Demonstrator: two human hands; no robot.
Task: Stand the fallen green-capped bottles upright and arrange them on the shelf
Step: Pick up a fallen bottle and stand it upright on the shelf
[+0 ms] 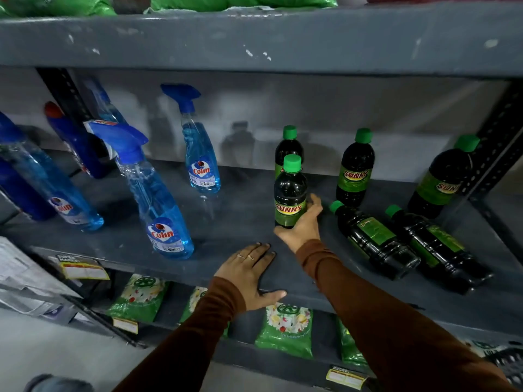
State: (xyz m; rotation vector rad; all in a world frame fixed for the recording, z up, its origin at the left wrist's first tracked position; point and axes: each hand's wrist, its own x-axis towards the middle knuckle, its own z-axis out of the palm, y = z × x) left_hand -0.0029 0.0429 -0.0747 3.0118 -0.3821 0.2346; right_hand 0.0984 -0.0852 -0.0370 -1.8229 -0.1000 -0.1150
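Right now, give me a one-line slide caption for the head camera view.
Right hand stands a green-capped bottle upright; left hand rests on the shelf; two bottles lie fallen.

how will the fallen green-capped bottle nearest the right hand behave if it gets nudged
The nearest fallen bottle lies on its round side, so it would probably roll. It looks full of dark liquid, so likely heavy. Rolling right, it should soon meet the other fallen bottle.

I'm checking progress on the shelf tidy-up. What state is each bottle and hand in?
Held bottle: upright, gripped by right hand.
Three other green-capped bottles: upright.
Two fallen bottles: lying down.
Left hand: flat on shelf edge, empty.
Spray bottles: upright.
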